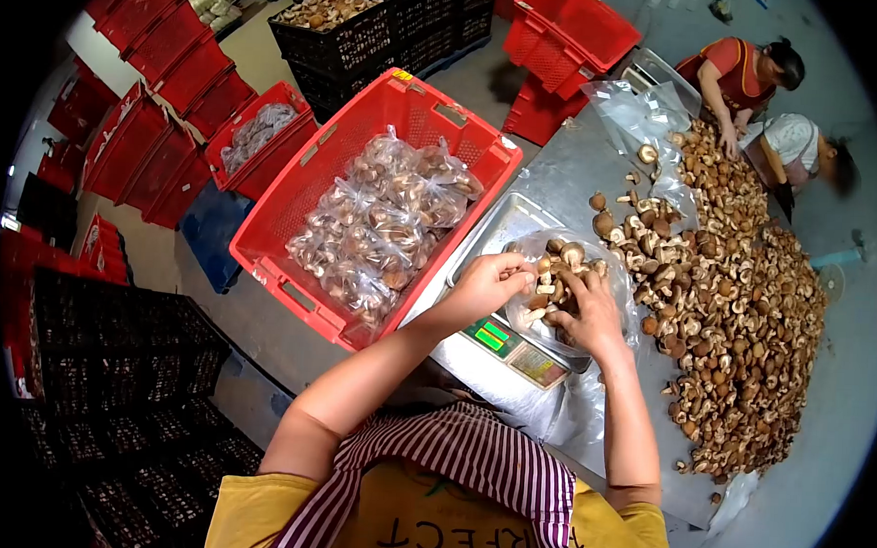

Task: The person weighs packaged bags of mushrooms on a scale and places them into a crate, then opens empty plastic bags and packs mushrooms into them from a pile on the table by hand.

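Handle the mushrooms (573, 253) gently, lowering them rather than dropping them so the caps stay whole, and keep the mouth of the clear bag (531, 327) wide; taking the palms' weight off before reading the green display should give a truer figure. The bag lies on the scale (527, 354), partly filled. The left hand (494, 286) has its thumb and fingers drawn together at the bag's left edge, apparently pinching the plastic; the right hand (596, 318) rests with fingers spread over the mushrooms inside, and whether it grips any under the palm I cannot tell. The scale stands on a grey metal desk (568, 172), with a big loose pile (746, 314) spread to its right and plastic sheets (637, 112) near the far end. Just left of the scale, a large red crate (444, 129) holds filled bags (393, 205). Two other people (740, 77) are beside the pile's far end. Stacked red crates (166, 52) and black crates (126, 360) crowd the floor on the left.
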A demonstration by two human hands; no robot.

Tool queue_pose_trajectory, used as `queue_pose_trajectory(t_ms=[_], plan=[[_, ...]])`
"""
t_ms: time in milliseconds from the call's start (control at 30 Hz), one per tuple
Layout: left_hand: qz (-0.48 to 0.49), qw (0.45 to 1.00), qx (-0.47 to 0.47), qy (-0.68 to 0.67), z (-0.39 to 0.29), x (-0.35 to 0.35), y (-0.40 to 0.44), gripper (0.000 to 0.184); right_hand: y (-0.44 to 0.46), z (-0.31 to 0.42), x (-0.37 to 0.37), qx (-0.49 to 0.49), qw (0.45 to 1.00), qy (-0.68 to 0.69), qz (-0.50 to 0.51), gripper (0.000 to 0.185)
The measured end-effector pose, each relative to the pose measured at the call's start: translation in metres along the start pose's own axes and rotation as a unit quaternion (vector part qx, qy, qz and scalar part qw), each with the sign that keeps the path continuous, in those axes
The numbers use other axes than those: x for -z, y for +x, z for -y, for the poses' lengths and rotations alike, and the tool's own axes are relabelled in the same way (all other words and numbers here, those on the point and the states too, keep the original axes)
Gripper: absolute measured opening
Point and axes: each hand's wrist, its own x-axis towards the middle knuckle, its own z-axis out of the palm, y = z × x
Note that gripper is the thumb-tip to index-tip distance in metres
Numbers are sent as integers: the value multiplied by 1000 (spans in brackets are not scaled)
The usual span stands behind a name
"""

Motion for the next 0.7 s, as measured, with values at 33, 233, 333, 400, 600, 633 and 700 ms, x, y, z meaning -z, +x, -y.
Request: queue_pose_trajectory(t_ms=[33, 233, 333, 400, 600, 633, 700], plan=[[-12, 1000, -10, -19, 3, -1, 1, 17, 2, 1, -5, 7, 1000, -12, -14, 77], [39, 999, 21, 4, -7, -5, 4, 15, 15, -6, -27, -27, 999, -35, -26, 80], [30, 999, 27, -6, -4, -2, 1, 14, 13, -2, -22, -42, 999, -8, -24, 76], [23, 999, 29, -20, -1, -2, 2, 14, 17, -1, -25, -86, 996, 29, -22, 69], [22, 998, 35, -41, -8, 1, -2, 15, 20, -3, -29, -96, 993, 28, -61, 65], [28, 998, 45, -33, -8, 4, -4, 17, 16, -5, -27, -97, 990, 67, -76, 65], [29, 998, 58, -27, -6, 7, -7, 18, 5, -15, -24, -53, 976, 162, -136, 59]])
